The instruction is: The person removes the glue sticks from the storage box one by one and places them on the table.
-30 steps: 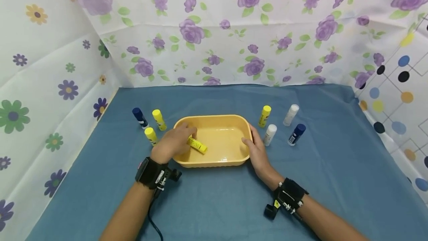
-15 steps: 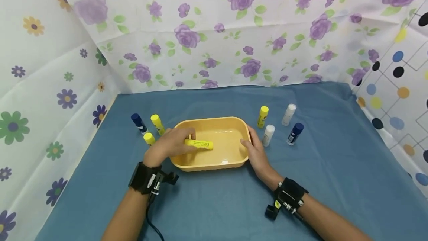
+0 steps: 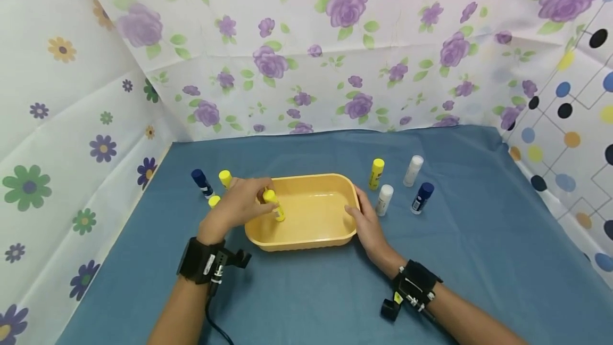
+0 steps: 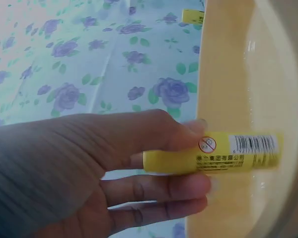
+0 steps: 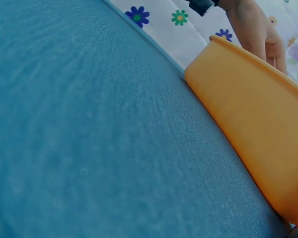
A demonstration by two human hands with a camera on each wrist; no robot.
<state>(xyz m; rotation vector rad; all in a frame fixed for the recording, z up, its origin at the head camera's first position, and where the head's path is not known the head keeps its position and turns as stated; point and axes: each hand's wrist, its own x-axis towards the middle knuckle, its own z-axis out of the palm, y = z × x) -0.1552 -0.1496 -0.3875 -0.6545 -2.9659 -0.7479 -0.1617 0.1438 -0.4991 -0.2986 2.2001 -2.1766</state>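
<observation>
My left hand (image 3: pixel 237 205) pinches a yellow glue stick (image 3: pixel 271 197) between thumb and fingers, holding it nearly upright within the left part of a yellow plastic tray (image 3: pixel 316 217). In the left wrist view, the barcode and printed label of this glue stick (image 4: pixel 238 151) face the camera. Whether its lower end touches the tray floor I cannot tell. My right hand (image 3: pixel 370 225) grips the right end of the tray, thumb over the rim and fingers along the outside wall. The right wrist view shows mainly the outer side of the tray (image 5: pixel 248 109).
Left of the tray stand a dark blue glue stick (image 3: pixel 203 183) and two yellow ones, partly behind my left hand. On the right are a yellow glue stick (image 3: pixel 376 174), two white ones (image 3: pixel 384 199) and a dark blue one (image 3: pixel 422 198). Blue cloth (image 3: pixel 306 292) covers the table.
The yellow glue stick, lying low in the tray before, has been turned upright in my left hand and shifted slightly left. My right hand keeps its hold on the tray.
</observation>
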